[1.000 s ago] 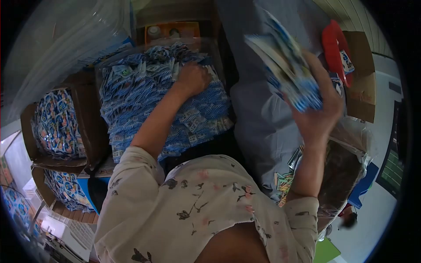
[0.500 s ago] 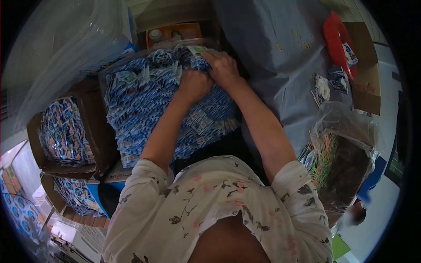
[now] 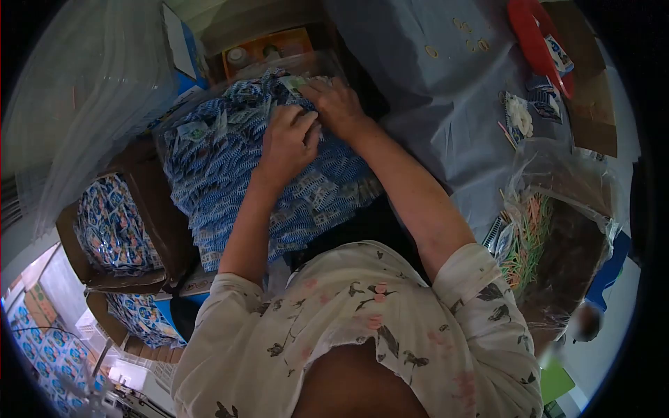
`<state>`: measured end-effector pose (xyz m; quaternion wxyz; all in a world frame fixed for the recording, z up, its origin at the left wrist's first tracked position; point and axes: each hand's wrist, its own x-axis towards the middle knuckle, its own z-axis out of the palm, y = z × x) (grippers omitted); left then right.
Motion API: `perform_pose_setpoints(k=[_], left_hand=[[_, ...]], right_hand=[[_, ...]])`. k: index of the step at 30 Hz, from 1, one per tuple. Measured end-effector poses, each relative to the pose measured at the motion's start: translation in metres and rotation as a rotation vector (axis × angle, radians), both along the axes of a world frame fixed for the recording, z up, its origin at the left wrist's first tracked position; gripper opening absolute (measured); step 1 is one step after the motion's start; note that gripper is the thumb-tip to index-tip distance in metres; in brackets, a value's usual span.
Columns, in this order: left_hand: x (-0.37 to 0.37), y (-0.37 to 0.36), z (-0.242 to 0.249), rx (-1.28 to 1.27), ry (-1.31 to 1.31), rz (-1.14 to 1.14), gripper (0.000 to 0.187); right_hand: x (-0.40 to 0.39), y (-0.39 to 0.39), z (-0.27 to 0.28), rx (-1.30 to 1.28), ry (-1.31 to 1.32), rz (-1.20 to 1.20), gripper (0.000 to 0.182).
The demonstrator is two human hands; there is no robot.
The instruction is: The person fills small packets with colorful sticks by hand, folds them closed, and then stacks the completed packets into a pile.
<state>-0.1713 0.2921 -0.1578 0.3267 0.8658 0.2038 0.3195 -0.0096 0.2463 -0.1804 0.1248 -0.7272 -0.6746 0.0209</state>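
Note:
A thick heap of small blue-and-white packets (image 3: 237,174), many joined in overlapping rows, lies in front of me in clear plastic. My left hand (image 3: 287,138) is over the upper right of the heap, its fingers bent and closed on the edge of some packets. Just to its right, my right hand (image 3: 337,108) has its fingers curled down on packets at the heap's far edge. A packet with a green patch (image 3: 293,85) lies by its fingertips. Part of what the fingers grip is hidden.
Cardboard boxes of blue packets (image 3: 115,223) stand at left, under clear plastic sheeting (image 3: 90,104). An orange box (image 3: 306,43) is behind the heap. Grey cloth (image 3: 418,90) carries rubber bands (image 3: 432,51). At right are a red basin (image 3: 526,31) and a bag of green and orange strips (image 3: 533,244).
My left hand has loosened from a tight fist, its fingers lifting and parting slightly beside the right hand. My right hand stays at the heap's far edge. The whole view has shifted a little.

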Motion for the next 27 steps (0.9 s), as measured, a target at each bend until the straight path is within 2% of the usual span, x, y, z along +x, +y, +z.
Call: perform_pose_setpoints(k=[3, 5, 9, 12, 14, 15, 18, 20, 21, 23, 24, 26, 27], left_hand=[[-0.012, 0.001, 0.017, 0.081, 0.019, 0.049, 0.023], [-0.022, 0.002, 0.011, 0.017, 0.105, -0.078, 0.021], [-0.014, 0.004, -0.01, 0.056, 0.1, -0.006, 0.011], [-0.001, 0.002, -0.018, 0.181, 0.268, 0.025, 0.007], [0.007, -0.001, -0.018, 0.298, 0.428, 0.011, 0.015], [0.008, 0.002, -0.014, 0.306, 0.425, 0.012, 0.015], [0.0, 0.02, 0.015, 0.203, 0.515, -0.116, 0.013], [-0.004, 0.036, 0.051, -0.468, 0.326, -0.111, 0.02], [0.001, 0.044, 0.048, -0.47, 0.339, -0.12, 0.02], [0.024, 0.071, 0.035, -0.065, 0.178, -0.158, 0.037], [0.031, 0.074, 0.023, -0.058, 0.177, -0.161, 0.037], [0.042, 0.068, -0.017, -0.26, 0.585, -0.255, 0.056], [0.041, 0.062, -0.024, -0.256, 0.579, -0.264, 0.056]], right_hand=[[-0.001, -0.001, -0.001, 0.004, -0.006, 0.002, 0.046], [0.0, 0.0, -0.002, 0.007, -0.007, 0.009, 0.047], [-0.002, 0.002, -0.009, 0.03, 0.108, 0.045, 0.052], [0.0, 0.001, -0.02, 0.043, 0.159, 0.036, 0.052], [0.001, 0.0, -0.024, 0.081, 0.153, 0.012, 0.051], [-0.005, 0.001, -0.016, 0.01, 0.103, -0.034, 0.048], [-0.016, -0.002, -0.002, -0.08, 0.063, -0.099, 0.044], [-0.015, -0.004, -0.002, -0.121, 0.077, -0.127, 0.042], [-0.014, -0.004, -0.003, -0.131, 0.089, -0.135, 0.041], [-0.018, -0.006, -0.006, -0.134, 0.108, -0.142, 0.04], [-0.018, -0.009, -0.01, -0.115, 0.157, -0.144, 0.039], [-0.011, -0.011, -0.015, -0.09, 0.189, -0.154, 0.037], [-0.01, -0.012, -0.017, -0.114, 0.233, -0.169, 0.041]])
